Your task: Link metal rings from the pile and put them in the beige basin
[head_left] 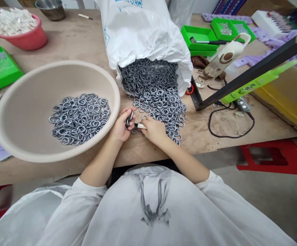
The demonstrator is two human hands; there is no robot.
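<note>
My left hand (pixel 123 125) is closed around a few dark grey rings (pixel 129 118), just off the right rim of a large beige basin (pixel 8 99). My right hand (pixel 153 130) grips a short, slim tool (pixel 141 126) with a pale part and a black end, which points at the left hand's fingers; its exact kind is too small to tell. Many loose rings (pixel 161 102) spill from the mouth of a white sack (pixel 143 37) onto the table beside my right hand. Inside the basin lies another heap of rings (pixel 80 118).
A black metal bar (pixel 251 68) slants up at the right, near a bottle (pixel 221 58) and a black cable (pixel 230 136). Green trays (pixel 199 34) stand behind. At the far left are a pink bowl (pixel 32 37) of white pieces and a green tray (pixel 12 73).
</note>
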